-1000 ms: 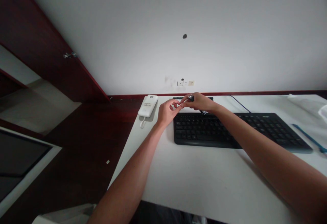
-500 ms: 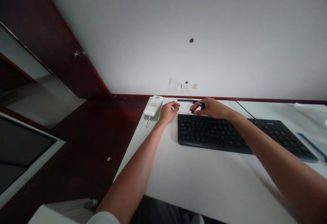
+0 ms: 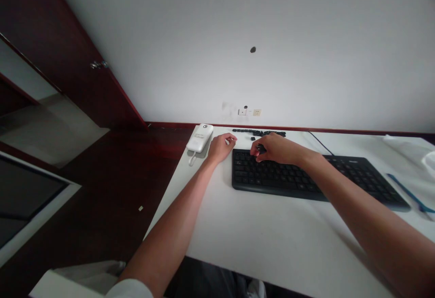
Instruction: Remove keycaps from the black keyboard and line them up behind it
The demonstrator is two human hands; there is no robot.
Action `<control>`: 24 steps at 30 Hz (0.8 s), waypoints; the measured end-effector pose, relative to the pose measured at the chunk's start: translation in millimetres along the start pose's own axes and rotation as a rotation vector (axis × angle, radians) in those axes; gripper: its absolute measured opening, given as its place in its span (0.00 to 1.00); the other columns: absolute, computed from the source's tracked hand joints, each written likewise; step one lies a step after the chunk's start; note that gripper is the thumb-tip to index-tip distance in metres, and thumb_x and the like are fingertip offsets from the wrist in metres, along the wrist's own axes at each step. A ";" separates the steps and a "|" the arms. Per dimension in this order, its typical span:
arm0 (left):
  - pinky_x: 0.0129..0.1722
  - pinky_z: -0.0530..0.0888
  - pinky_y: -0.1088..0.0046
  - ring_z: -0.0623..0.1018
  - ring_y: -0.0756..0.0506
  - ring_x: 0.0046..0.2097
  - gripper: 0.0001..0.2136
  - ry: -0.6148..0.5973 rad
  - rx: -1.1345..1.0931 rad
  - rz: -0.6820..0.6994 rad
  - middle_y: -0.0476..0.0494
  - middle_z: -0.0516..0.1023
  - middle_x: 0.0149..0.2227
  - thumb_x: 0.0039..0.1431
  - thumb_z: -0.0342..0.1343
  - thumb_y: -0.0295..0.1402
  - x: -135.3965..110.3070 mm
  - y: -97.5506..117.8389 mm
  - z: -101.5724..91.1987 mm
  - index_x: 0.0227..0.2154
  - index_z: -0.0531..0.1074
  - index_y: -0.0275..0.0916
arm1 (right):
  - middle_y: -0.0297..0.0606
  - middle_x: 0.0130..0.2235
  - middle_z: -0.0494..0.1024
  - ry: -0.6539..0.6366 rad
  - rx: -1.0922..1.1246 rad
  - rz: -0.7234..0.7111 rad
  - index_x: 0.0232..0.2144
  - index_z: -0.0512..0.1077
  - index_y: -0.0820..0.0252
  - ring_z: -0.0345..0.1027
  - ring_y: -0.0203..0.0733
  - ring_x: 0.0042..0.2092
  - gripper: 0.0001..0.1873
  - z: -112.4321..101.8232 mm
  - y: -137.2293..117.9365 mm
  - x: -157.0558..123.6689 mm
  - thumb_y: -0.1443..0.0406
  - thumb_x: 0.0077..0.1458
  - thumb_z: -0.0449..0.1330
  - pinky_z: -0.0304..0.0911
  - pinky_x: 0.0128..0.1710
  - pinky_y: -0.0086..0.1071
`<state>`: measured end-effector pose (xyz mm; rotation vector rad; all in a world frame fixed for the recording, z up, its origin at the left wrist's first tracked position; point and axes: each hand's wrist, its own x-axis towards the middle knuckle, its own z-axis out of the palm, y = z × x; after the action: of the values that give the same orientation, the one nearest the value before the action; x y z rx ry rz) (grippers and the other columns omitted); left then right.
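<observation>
Apparently, the right hand (image 3: pixel 277 149) pinches a black keycap (image 3: pixel 260 149).

The white desk top (image 3: pixel 238 239) carries a black keyboard (image 3: pixel 272 182) in its middle. At the far edge, left of the keyboard, lies a white power bank (image 3: pixel 200 135) with a short cable. Behind the keyboard is a row of small black pieces (image 3: pixel 258 132), and one single black piece (image 3: pixel 253 138) lies just near it. At the right are a blue strip (image 3: pixel 404 193) and white sheet (image 3: pixel 404 148).
</observation>
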<state>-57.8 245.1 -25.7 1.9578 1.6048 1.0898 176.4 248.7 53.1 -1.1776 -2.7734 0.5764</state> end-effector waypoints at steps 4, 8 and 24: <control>0.36 0.70 0.74 0.76 0.48 0.32 0.09 0.015 -0.004 0.002 0.49 0.82 0.36 0.61 0.57 0.31 0.1 -1.3 1.1 0.39 0.82 0.43 | 0.35 0.32 0.83 0.011 -0.052 0.014 0.36 0.82 0.51 0.75 0.46 0.36 0.08 6.0 1.4 1.8 0.65 0.51 0.68 0.61 0.35 0.35; 0.35 0.69 0.74 0.75 0.48 0.32 0.08 0.006 0.004 0.005 0.49 0.82 0.35 0.61 0.57 0.31 0.2 -1.0 1.1 0.38 0.81 0.43 | 0.36 0.32 0.83 0.012 -0.079 0.017 0.36 0.82 0.51 0.75 0.46 0.36 0.08 8.3 0.7 2.5 0.66 0.52 0.67 0.60 0.33 0.35; 0.34 0.68 0.75 0.75 0.49 0.32 0.08 0.012 0.008 0.015 0.49 0.82 0.35 0.63 0.57 0.34 0.9 -2.8 2.0 0.40 0.81 0.43 | 0.38 0.36 0.82 -0.064 -0.047 -0.056 0.42 0.81 0.52 0.74 0.46 0.38 0.13 2.4 1.9 -0.1 0.64 0.51 0.69 0.61 0.39 0.35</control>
<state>-58.1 247.0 -28.7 1.9757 1.6054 1.1042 177.3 249.2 50.2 -1.1046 -2.8784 0.5566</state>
